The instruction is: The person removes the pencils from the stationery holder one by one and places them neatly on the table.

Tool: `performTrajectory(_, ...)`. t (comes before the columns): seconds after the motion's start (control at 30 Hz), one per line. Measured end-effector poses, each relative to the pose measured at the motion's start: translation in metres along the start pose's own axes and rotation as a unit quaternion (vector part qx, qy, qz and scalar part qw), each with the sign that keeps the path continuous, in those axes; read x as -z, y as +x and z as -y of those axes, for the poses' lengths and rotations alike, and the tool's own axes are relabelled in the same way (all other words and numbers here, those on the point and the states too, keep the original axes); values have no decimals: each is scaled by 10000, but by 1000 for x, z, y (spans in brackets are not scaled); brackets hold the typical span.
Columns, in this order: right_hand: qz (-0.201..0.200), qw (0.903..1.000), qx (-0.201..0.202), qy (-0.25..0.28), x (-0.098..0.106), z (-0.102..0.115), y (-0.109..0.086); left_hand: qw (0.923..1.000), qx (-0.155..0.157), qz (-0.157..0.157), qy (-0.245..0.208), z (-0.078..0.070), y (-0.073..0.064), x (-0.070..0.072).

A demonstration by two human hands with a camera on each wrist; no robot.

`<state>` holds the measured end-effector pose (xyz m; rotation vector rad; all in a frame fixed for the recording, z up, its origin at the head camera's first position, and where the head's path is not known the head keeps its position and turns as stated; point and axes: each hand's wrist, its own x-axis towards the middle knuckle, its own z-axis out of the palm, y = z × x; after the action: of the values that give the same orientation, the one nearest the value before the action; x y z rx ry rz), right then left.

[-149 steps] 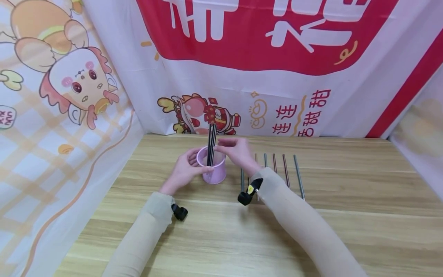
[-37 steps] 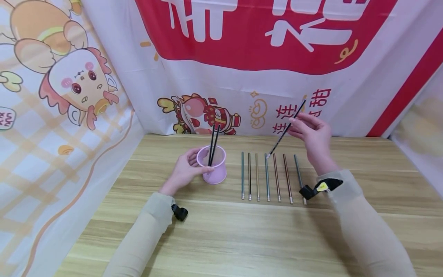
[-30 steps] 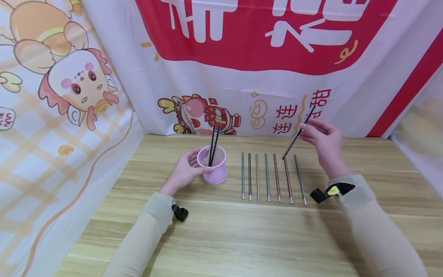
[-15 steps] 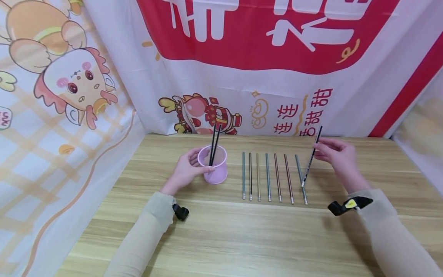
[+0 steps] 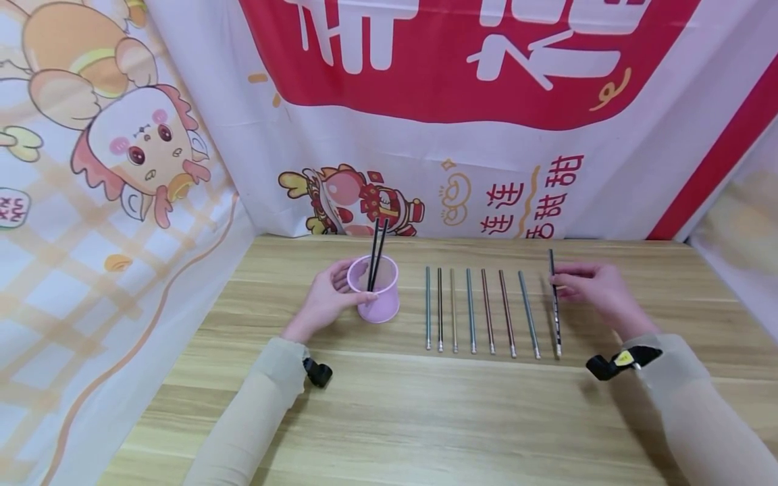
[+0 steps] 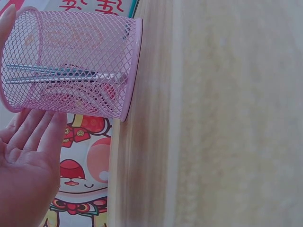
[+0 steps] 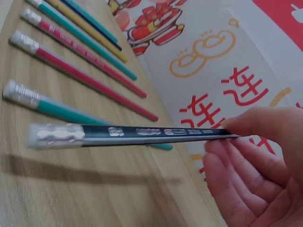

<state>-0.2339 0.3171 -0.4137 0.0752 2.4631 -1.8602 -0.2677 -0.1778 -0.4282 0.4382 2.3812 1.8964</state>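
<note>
My left hand [image 5: 328, 297] steadies the pink mesh pen cup [image 5: 379, 307], thumb at the near rim and fingers along its far left side. Inside the cup lean two black pencils [image 5: 377, 253]; the left wrist view shows their lower ends through the mesh [image 6: 71, 52]. Between thumb and fingers, my right hand [image 5: 592, 287] pinches a black pencil [image 5: 556, 310] near its upper end. Its white eraser end [image 7: 52, 135] points toward me, tilted low over the table at the right of the row. In the right wrist view a shadow lies beneath that pencil.
Several pencils lie side by side between the cup and my right hand, erasers toward me: a teal one [image 5: 529, 314] nearest the held pencil, then dark red ones [image 5: 507, 314]. A printed cloth [image 5: 389, 148] hangs along the back edge of the wooden table [image 5: 389, 418].
My right hand has gone from the cup to the right with a black pencil, lowering it past the teal pencil to the row's right end. My left hand stays at the cup.
</note>
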Motion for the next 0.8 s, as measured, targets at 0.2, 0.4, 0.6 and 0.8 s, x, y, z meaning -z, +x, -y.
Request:
performTrajectory(0.2, 243, 9986, -378, -294, 5, -15, 4, 10000, 1, -18, 57, -2, 0, 0)
performTrajectory(0.4, 339, 9983, -361, -308, 0, -24, 5, 10000, 43, -26, 82, -2, 0, 0)
performTrajectory(0.6, 234, 9965, -525, -614, -7, -26, 7, 10000, 52, -14, 67, -1, 1, 0)
performTrajectory(0.8, 104, 9941, -671, -847, -11, -24, 10, 10000, 39, -19, 73, 0, 0, 0)
